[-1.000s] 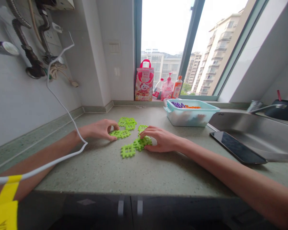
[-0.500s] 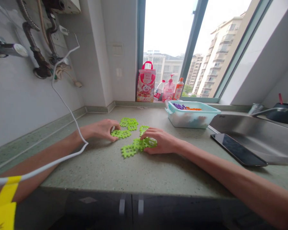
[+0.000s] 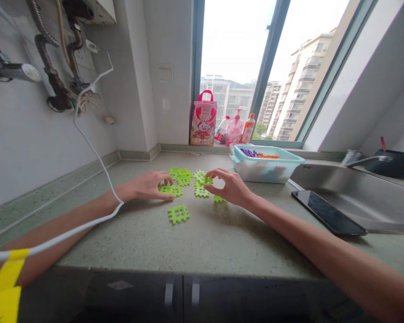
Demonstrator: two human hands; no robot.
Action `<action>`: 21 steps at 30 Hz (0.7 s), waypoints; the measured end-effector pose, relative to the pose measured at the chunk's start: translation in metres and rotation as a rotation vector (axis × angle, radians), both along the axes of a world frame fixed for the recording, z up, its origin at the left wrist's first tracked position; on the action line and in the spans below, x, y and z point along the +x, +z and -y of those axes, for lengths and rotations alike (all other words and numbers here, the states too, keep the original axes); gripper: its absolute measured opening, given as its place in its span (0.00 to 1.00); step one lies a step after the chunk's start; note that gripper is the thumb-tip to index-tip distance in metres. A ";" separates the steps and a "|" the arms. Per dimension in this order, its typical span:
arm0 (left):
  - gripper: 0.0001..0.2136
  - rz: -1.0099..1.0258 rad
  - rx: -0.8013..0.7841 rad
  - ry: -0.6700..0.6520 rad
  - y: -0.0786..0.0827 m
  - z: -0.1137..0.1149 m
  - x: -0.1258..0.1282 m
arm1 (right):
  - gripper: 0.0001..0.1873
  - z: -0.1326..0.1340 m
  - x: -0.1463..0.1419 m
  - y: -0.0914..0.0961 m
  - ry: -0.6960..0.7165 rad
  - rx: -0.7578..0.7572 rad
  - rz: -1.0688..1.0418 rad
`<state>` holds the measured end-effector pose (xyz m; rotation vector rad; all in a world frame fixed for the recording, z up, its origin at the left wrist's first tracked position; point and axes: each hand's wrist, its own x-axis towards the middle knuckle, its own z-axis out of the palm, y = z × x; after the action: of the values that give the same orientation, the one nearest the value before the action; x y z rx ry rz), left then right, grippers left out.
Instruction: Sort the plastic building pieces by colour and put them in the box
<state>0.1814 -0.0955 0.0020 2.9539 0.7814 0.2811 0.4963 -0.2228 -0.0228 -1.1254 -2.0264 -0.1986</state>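
Several flat, light-green interlocking window-frame tiles lie on the counter. My left hand [image 3: 151, 185] curves around a pair of green tiles [image 3: 177, 191], its thumb along their near edge and its fingers apart above them. Behind these lies another group of green tiles [image 3: 183, 180]. My right hand [image 3: 231, 185] has thumb and index finger bent in a C, their tips on a green tile [image 3: 208, 181] at the right-hand cluster. Partly under this hand is another green tile [image 3: 218, 198]. A single green tile [image 3: 178, 215] lies flat nearest the counter's front edge.
A pale-blue tub [image 3: 267, 169] with purple and orange pieces stands behind my right hand. Farther right are a black phone [image 3: 328, 212] and a steel sink [image 3: 360, 193]. A white cable [image 3: 97, 150] hangs across my left forearm. Bottles and a pink bag [image 3: 204, 123] line the windowsill.
My right hand has moved up and away from the near tile, which now lies apart from the others. Tiles formerly in its grasp now lie at the right cluster. My left hand shifted slightly right.
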 end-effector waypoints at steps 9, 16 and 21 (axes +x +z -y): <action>0.18 0.154 0.057 -0.006 -0.017 0.008 0.017 | 0.17 -0.002 0.003 -0.009 -0.027 -0.305 0.187; 0.21 0.480 -0.188 -0.006 -0.016 0.004 0.013 | 0.15 -0.002 0.003 -0.005 -0.044 -0.324 0.206; 0.27 0.677 -0.589 0.078 -0.018 -0.009 0.013 | 0.16 -0.002 0.006 -0.006 -0.029 -0.317 0.212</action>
<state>0.1941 -0.0860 -0.0156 2.0770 0.7113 0.8305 0.5020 -0.2208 -0.0292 -1.3778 -2.2864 -0.0098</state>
